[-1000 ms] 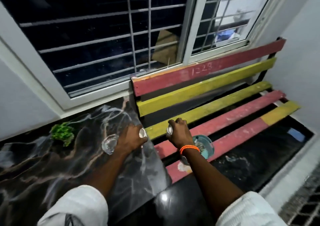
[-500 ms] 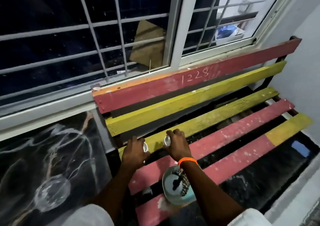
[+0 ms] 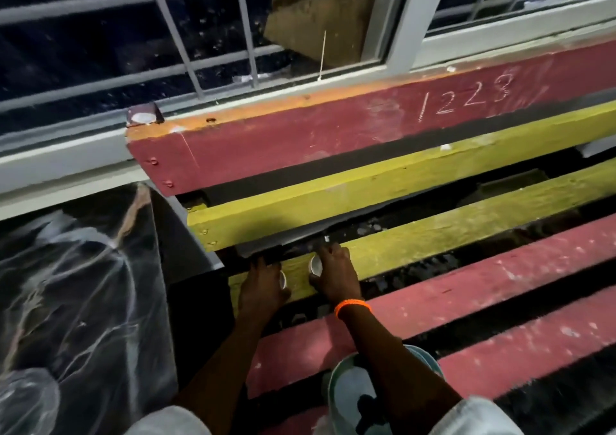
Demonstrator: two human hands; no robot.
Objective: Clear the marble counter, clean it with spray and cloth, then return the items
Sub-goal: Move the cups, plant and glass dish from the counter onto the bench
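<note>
Both hands, left hand (image 3: pixel 263 288) and right hand (image 3: pixel 333 276), have fingers closed around small metal cups (image 3: pixel 316 265), lowering them onto the bench's yellow slat (image 3: pixel 433 234), presumably clearing the marble counter (image 3: pixel 83 284) beside it.

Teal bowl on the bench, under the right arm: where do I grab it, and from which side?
Pinch its left rim, coming from above-left: the bowl sits upright on the bench, and the right forearm hides its right side. Dark contents inside, so keep it level. The left hand and right hand hold cups; free one first.
</note>
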